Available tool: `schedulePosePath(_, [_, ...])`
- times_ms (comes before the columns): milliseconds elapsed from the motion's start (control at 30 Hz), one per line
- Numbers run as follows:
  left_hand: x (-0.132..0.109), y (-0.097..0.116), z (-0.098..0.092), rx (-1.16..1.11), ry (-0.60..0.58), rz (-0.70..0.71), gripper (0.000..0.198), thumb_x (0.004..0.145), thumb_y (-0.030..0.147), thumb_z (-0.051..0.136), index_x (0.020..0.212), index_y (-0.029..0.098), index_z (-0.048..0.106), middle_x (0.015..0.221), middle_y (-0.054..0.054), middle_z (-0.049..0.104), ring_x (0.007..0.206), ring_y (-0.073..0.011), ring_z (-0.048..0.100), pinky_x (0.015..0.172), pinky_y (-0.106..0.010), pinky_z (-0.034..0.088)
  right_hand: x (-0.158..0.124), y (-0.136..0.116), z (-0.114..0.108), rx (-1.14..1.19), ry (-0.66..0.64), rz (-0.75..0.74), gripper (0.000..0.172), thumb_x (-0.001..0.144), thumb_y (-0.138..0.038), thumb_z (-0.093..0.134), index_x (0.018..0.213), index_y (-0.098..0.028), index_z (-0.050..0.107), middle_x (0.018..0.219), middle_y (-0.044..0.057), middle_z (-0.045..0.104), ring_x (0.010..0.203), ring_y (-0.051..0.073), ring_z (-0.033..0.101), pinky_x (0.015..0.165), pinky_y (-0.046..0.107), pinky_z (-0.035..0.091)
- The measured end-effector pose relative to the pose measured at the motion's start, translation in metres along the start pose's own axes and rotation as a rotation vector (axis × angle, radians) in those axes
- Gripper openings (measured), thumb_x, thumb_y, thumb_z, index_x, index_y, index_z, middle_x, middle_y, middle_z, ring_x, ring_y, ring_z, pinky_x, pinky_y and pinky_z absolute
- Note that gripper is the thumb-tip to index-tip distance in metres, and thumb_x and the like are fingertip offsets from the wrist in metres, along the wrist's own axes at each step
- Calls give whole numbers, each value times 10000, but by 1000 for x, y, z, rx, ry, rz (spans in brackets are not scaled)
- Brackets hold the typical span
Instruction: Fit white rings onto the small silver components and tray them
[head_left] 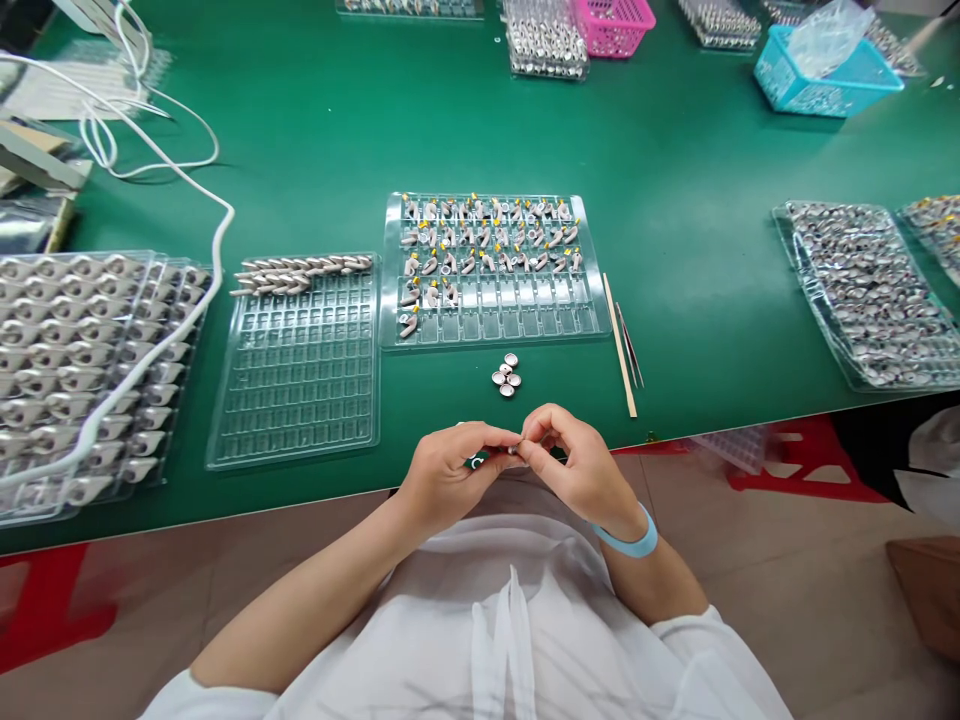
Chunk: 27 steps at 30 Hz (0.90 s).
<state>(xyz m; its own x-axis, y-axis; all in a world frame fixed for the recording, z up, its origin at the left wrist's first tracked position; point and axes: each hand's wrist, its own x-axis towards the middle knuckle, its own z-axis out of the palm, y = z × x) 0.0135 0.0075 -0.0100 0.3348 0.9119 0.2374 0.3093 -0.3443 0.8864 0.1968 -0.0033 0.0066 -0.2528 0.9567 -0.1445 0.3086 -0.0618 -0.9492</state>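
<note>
My left hand (446,468) and my right hand (574,462) meet at the table's near edge, fingertips pinched together on a tiny metal part (516,447) between them. A blue band circles my right wrist. Just beyond the hands lies a small cluster of round silver caps (508,376). Behind that sits a clear tray (495,268) with several grey parts with yellow tips filling its upper rows. A wooden stick (620,345) and tweezers (631,347) lie to its right.
A clear tray (296,365) with one row of grey parts lies left of centre. Stacked trays of grey parts (82,375) under a white cable (161,330) are far left. A tray of silver parts (874,290) is right; pink (611,25) and blue baskets (825,70) at back.
</note>
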Motion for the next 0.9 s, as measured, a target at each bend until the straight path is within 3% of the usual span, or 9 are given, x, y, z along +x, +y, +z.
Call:
schedulePosePath(167, [-1,4,-3,-238,-22,-290,109,800,207,723,906,191,741,851,-35,776,761,-172,731,688,-252,599,1,3,4,12,47,8,49,901,-259,581,922,-219,561,879,15,612,780,149,593,684,286,487])
schedulePosePath(333, [7,14,-6,-539,3,-538,183,803,295,721,913,148,715,803,-54,772,734,-193,742,676,-284,633,-3,11,8,157,115,19,315,866,-322,658,1141,-235,532,1081,53,629,827,152,656,705,288,538])
schedulePosePath(433, [10,18,-6,-605,22,-632,227,788,302,740,938,132,718,846,-64,777,748,-188,741,724,-289,632,-8,17,11,208,130,40,212,884,-331,642,1061,-223,596,973,39,674,824,161,681,730,291,559])
schedulePosePath(633, [14,18,-2,-677,17,-670,185,766,277,752,873,127,735,833,-55,770,718,-153,717,718,-256,617,-11,21,15,176,206,-16,101,913,-294,603,965,-221,650,899,20,684,775,148,686,713,268,555])
schedulePosePath(900, [13,16,0,-633,20,-647,114,765,224,722,813,122,709,745,-39,726,637,-115,646,560,-192,549,-9,23,10,23,185,-138,72,921,-235,578,937,-211,644,861,20,654,750,137,614,665,262,503])
